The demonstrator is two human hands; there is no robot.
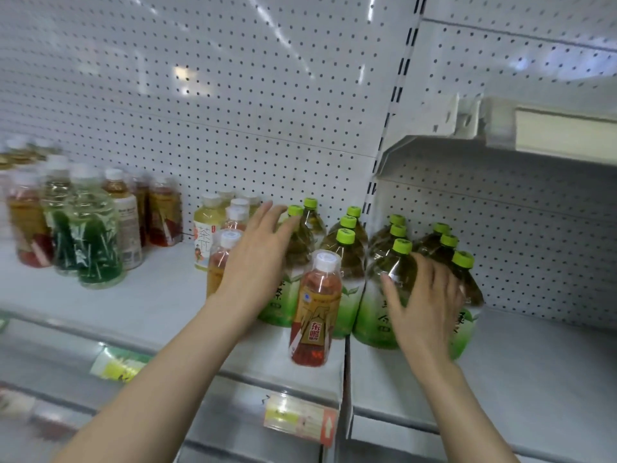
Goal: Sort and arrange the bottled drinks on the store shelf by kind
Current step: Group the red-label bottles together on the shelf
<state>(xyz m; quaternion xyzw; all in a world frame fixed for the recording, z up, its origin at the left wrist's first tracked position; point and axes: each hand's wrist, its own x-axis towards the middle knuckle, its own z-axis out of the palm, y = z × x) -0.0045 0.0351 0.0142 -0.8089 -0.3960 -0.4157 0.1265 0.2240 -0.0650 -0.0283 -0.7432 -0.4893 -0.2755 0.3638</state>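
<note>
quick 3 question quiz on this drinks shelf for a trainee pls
1. True or false: the white-capped bottle with the red and orange label stands in front of the green-capped tea bottles.
2. Which hand rests on a green-capped bottle on the right-hand shelf section? A left B right
3. What colour are the caps of the bottles near the left hand?

Key: 1 true; 2 B, the right hand; 3 white and green.

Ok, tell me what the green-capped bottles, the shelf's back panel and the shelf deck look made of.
Green-capped bottles: apparently clear thin plastic, glossy, the tea visible through them, with opaque lime plastic caps and printed film labels.
Back panel: probably painted sheet metal, white and slightly glossy, with regular punched holes and streaked light reflections.
Shelf deck: likely the same white-painted metal, smooth and duller; blur leaves this open.
</note>
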